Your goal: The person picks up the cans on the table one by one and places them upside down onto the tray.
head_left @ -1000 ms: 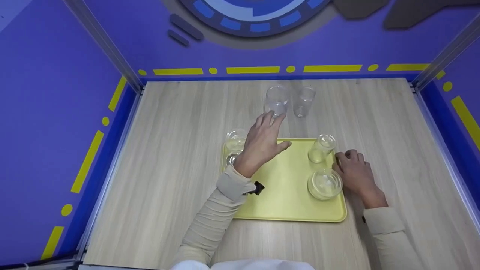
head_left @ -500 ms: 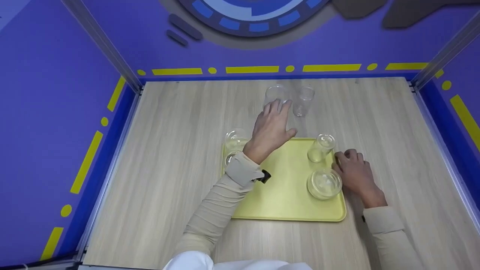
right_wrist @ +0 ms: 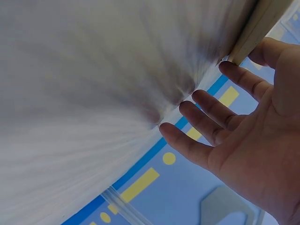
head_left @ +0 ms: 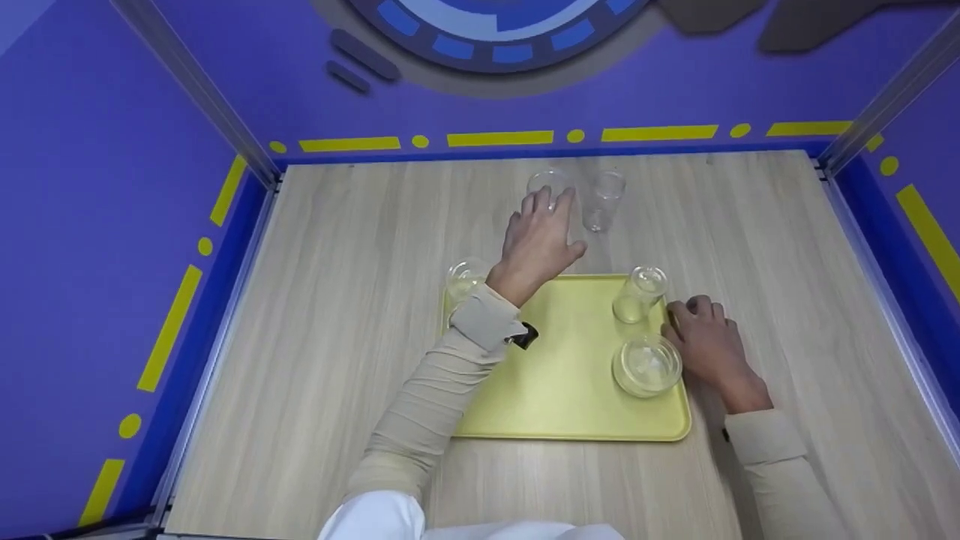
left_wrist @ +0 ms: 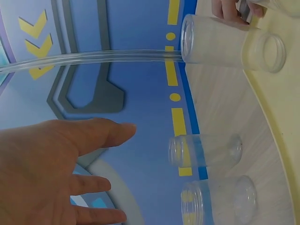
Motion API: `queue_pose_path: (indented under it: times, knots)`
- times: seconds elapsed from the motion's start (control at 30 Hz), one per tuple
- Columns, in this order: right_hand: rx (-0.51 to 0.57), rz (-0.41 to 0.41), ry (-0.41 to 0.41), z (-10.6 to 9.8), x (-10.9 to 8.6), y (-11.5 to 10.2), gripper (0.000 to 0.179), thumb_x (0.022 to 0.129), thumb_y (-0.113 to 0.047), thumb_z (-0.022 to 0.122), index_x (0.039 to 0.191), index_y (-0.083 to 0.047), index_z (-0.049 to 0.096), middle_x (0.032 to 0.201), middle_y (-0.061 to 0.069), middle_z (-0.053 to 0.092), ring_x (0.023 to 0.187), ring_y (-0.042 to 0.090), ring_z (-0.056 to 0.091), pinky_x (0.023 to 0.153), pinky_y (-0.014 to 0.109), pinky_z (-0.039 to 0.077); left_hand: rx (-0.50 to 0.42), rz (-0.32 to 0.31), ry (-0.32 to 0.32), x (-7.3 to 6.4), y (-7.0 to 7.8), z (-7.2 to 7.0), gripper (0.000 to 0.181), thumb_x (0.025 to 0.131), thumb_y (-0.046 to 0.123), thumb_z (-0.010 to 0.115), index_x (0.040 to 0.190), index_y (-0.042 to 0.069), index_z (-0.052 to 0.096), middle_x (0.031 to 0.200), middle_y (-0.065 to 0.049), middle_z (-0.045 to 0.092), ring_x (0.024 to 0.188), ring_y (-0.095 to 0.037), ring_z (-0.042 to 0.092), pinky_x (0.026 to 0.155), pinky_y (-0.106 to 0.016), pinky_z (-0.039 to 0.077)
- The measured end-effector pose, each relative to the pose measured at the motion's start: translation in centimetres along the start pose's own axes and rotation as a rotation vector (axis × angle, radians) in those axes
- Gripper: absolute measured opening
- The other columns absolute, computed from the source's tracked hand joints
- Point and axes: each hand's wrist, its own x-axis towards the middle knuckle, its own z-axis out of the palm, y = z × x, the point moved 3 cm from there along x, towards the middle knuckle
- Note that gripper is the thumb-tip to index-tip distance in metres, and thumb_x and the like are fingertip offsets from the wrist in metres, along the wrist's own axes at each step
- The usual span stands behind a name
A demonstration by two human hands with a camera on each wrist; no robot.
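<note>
My left hand hangs over the far side of the tray with fingers spread, holding nothing. Behind its fingertips in the head view is a wide clear glass, partly hidden; the left wrist view shows a gap between the hand and that glass. To its right stands a narrower clear glass. My right hand rests at the right edge of the yellow tray, its fingertips on the table and its thumb close to the tray rim.
An upside-down-looking tall glass and a round glass bowl stand on the tray's right side. Another glass vessel sits at the tray's far left corner, partly behind my left forearm. Blue walls border the wooden table.
My left hand has moved away from me and slightly right, from the tray's far edge up to the wide glass. The right hand has stayed in place.
</note>
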Motion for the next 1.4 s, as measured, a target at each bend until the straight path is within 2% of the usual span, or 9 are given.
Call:
queue_pose_path:
  times: [0.23,0.4,0.53,0.7,1.13,1.4]
  knots:
    - [-0.017,-0.003,0.011,0.0,0.1,-0.1,0.037,0.109,-0.024,0.052,0.137,0.0,0.056,0.133,0.036,0.045,0.12,0.057,0.045,0.089,0.076,0.042,0.056,-0.024,0.002,1.4,-0.2,0.0,0.076,0.097,0.038,0.072,0.162,0.013,0.042,0.161,-0.018,0.04,0.147,-0.033,0.039,0.105,-0.05,0.049]
    - [-0.011,-0.005,0.022,0.1,0.0,0.0,0.036,0.109,-0.024,0.052,0.136,0.0,0.057,0.132,0.036,0.045,0.118,0.056,0.046,0.088,0.075,0.043,0.06,-0.035,-0.029,2.6,-0.3,0.3,0.076,0.098,0.04,0.072,0.162,0.013,0.041,0.161,-0.017,0.04,0.148,-0.033,0.038,0.105,-0.049,0.049]
    - [-0.01,-0.005,0.026,0.1,0.0,0.0,0.036,0.109,-0.023,0.053,0.135,0.0,0.057,0.131,0.036,0.046,0.117,0.056,0.046,0.088,0.075,0.043,0.06,-0.051,-0.059,3.7,-0.4,0.5,0.077,0.099,0.041,0.071,0.163,0.013,0.04,0.158,-0.016,0.043,0.143,-0.032,0.042,0.104,-0.048,0.05]
    - [-0.008,-0.012,0.049,0.1,0.0,0.0,0.036,0.108,-0.023,0.053,0.134,0.001,0.058,0.13,0.035,0.047,0.117,0.056,0.047,0.088,0.076,0.043,0.059,-0.068,-0.066,4.8,-0.5,0.5,0.074,0.098,0.041,0.072,0.16,0.012,0.043,0.152,-0.016,0.048,0.136,-0.031,0.047,0.099,-0.047,0.051]
    - [-0.007,-0.035,0.073,0.1,-0.2,-0.1,0.032,0.108,-0.021,0.053,0.132,0.0,0.058,0.128,0.035,0.048,0.115,0.057,0.049,0.085,0.076,0.044,0.073,-0.096,-0.083,6.7,-1.1,1.0,0.07,0.099,0.041,0.07,0.157,0.011,0.046,0.149,-0.015,0.05,0.133,-0.031,0.049,0.099,-0.047,0.052]
    - [-0.013,-0.037,0.077,0.0,-0.2,-0.2,0.032,0.108,-0.022,0.054,0.131,0.0,0.059,0.127,0.035,0.049,0.114,0.056,0.049,0.083,0.074,0.045,0.053,-0.122,-0.126,7.8,-1.5,1.6,0.07,0.099,0.042,0.069,0.158,0.012,0.045,0.149,-0.014,0.049,0.132,-0.029,0.048,0.1,-0.046,0.051]
